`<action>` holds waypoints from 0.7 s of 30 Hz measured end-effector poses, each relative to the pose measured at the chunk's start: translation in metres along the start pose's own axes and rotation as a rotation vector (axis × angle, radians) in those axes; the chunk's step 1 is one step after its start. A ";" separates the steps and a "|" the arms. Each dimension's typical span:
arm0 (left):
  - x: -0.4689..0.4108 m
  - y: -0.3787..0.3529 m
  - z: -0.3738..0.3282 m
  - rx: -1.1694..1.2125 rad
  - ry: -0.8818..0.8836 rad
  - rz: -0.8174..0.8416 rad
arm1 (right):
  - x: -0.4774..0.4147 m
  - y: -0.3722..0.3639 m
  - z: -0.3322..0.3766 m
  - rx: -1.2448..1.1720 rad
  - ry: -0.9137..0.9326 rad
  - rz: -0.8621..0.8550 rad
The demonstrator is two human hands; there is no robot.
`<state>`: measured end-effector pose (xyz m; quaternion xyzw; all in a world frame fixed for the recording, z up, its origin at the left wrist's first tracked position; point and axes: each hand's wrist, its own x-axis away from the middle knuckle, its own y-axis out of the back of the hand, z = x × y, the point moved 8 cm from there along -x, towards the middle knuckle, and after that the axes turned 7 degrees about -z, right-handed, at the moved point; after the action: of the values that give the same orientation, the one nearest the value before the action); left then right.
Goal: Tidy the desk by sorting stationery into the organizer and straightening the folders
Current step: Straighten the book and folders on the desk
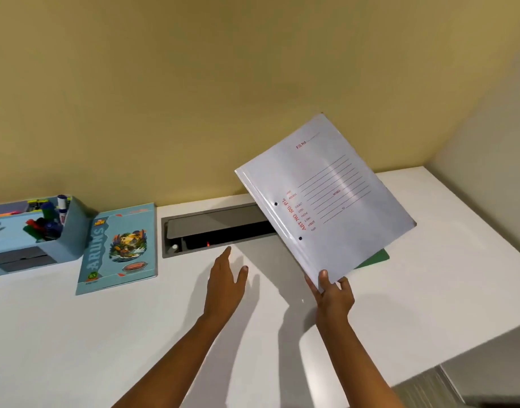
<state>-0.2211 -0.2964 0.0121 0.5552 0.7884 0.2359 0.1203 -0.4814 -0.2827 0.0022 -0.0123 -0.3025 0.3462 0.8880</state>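
Note:
My right hand point(332, 293) grips the bottom corner of a white file folder point(326, 198) with red print and holds it tilted up above the desk. A green folder point(375, 257) lies flat under it, mostly hidden. My left hand point(226, 278) hovers open over the white desk point(105, 334), fingers spread, holding nothing. At the far left stands a light blue organizer point(32, 245) with markers and pens in it. A blue notebook point(120, 248) with a picture cover lies beside the organizer.
A grey cable hatch point(211, 228) is sunk into the desk at the back, its lid partly open. A yellow wall runs behind the desk. The desk's right edge drops off near the lower right.

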 end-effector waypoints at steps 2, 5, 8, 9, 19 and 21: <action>0.006 -0.022 0.015 -0.191 -0.017 0.052 | -0.019 0.009 0.001 -0.004 -0.035 -0.055; 0.015 -0.056 0.034 -0.408 -0.056 0.142 | -0.051 0.025 -0.003 0.019 -0.122 -0.163; 0.025 -0.078 0.049 -0.612 -0.133 0.216 | -0.072 0.032 -0.006 0.071 -0.179 -0.226; 0.029 -0.079 0.048 -0.673 -0.186 0.202 | -0.080 0.035 -0.007 0.095 -0.181 -0.244; 0.042 -0.080 0.064 -0.795 -0.294 0.146 | -0.112 0.017 -0.028 0.267 -0.212 -0.137; 0.042 -0.081 0.066 -0.794 -0.308 0.125 | -0.117 0.015 -0.027 0.396 -0.164 -0.119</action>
<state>-0.2727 -0.2635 -0.0830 0.5414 0.5740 0.4423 0.4264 -0.5438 -0.3389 -0.0850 0.2082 -0.3000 0.3458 0.8644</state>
